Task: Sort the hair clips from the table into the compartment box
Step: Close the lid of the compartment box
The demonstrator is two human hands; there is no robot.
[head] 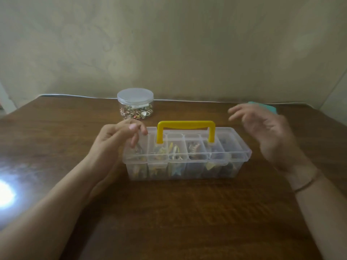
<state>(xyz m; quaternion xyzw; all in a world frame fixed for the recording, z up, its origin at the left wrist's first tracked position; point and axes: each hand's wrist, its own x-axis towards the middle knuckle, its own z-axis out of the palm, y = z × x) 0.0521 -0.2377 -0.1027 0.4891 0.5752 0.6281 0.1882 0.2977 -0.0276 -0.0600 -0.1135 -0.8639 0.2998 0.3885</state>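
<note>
While your left hand [120, 136] curls loosely at the box's [187, 158] nine o'clock end, it holds nothing. Your right hand [262, 128] spreads wide at three o'clock.

Dark wooden table [169, 222] against beige patterned wall [169, 44], glare at left.

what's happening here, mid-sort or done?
Looks close to done. A person sits at a wooden table with a clear compartment box in front; its yellow handle is up, and its compartments already hold clips. The left hand hovers over the leftmost compartment, fingers loosely curled; the blurred right hand is open, beside the box. A lidded jar stands behind. No loose clips visible.
</note>
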